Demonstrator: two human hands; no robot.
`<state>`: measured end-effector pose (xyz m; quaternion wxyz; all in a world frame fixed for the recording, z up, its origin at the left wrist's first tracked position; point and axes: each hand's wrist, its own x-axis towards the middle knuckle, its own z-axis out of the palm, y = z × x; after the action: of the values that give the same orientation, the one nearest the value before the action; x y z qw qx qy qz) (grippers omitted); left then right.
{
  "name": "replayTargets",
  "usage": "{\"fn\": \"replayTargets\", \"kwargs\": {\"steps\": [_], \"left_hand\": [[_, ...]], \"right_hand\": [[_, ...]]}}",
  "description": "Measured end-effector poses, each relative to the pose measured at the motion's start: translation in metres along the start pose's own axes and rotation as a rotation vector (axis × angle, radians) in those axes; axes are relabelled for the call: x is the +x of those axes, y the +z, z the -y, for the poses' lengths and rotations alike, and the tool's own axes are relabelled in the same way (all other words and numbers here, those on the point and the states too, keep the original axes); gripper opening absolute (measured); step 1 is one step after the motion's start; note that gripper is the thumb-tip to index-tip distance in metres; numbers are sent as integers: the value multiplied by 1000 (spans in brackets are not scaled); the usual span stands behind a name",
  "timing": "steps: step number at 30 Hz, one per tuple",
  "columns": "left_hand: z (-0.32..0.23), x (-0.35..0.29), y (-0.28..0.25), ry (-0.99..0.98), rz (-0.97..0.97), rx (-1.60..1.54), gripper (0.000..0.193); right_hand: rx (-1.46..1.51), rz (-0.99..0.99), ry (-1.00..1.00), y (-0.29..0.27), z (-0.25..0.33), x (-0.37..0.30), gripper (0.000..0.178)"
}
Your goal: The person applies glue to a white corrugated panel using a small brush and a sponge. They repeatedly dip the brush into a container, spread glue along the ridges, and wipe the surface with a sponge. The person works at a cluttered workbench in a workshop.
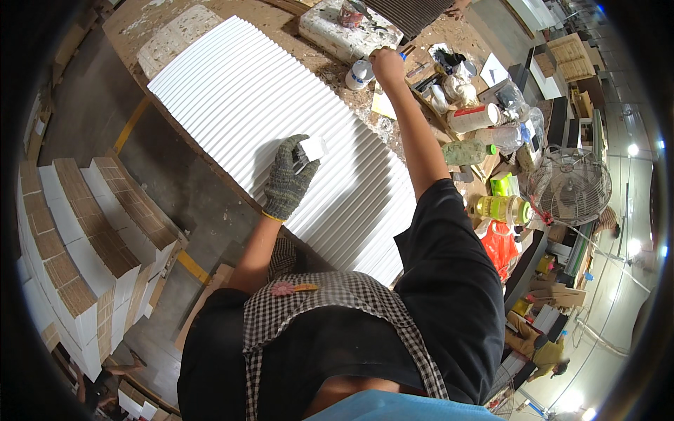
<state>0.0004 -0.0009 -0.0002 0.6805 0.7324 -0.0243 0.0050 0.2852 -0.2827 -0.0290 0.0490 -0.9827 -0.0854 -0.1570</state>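
Observation:
A grey knitted glove covers my left hand point(289, 179), whose fingers are wrapped round a small white piece point(313, 148) with a dark grey edge. It is held over a long panel of white ridged strips point(274, 77) that slants across the table. My bare right hand point(388, 66) reaches far forward to the cluttered side of the table. Its fingers are closed just above and beside a white bottle point(359, 74) with a blue label. What they grip is hidden; a brown stick-like end and something blue show past the knuckles.
A stained white block point(344, 31) carries a small tub point(352, 12). To the right stand a green bottle point(469, 152), a white canister point(474, 118), a yellow-green jar point(504, 209) and a wire fan point(572, 184). Stacked cardboard-and-white pieces point(91, 238) rise at the left.

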Motion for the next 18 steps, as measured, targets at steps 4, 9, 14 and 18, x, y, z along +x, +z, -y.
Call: {"fn": "replayTargets", "kwargs": {"steps": [4, 9, 14, 18], "left_hand": [[-1, 0, -1, 21, -2, 30, 54], [-4, 0, -1, 16, 3, 25, 53], [-5, -1, -1, -11, 7, -4, 53], [-5, -1, -1, -18, 3, -6, 53]], "right_hand": [[-88, 193, -95, 3, 5, -4, 15], [222, 249, 59, -1, 2, -7, 17], [146, 97, 120, -4, 0, -5, 18], [-79, 181, -57, 2, 7, -8, 15]]}}
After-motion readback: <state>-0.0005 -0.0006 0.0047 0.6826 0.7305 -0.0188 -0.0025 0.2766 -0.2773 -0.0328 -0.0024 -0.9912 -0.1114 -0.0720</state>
